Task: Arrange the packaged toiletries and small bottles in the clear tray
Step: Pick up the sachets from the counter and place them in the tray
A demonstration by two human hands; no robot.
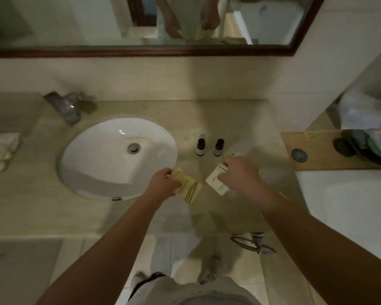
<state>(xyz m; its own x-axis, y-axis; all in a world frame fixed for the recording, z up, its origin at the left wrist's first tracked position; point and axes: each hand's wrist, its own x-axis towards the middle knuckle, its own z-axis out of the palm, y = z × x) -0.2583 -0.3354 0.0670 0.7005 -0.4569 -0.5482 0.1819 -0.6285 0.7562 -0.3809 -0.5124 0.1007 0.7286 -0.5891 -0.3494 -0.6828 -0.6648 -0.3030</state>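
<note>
My left hand (163,182) grips a fanned stack of cream toiletry packets (188,188) with striped ends, just right of the sink. My right hand (240,176) holds a white packet (216,181) by its top edge, above the counter. Two small bottles (209,147) with dark caps stand upright behind the hands, close together. The clear tray (264,172) is only faintly visible on the counter under and right of my right hand; its edges are hard to make out. Another packet tip (233,154) peeks out beyond my right hand.
A white oval sink (92,159) with a metal faucet (67,106) lies to the left. Folded towels (2,148) sit at the far left. A mirror (75,20) spans the wall. A towel ring (254,243) hangs below the counter edge. A toilet tank (348,194) stands at the right.
</note>
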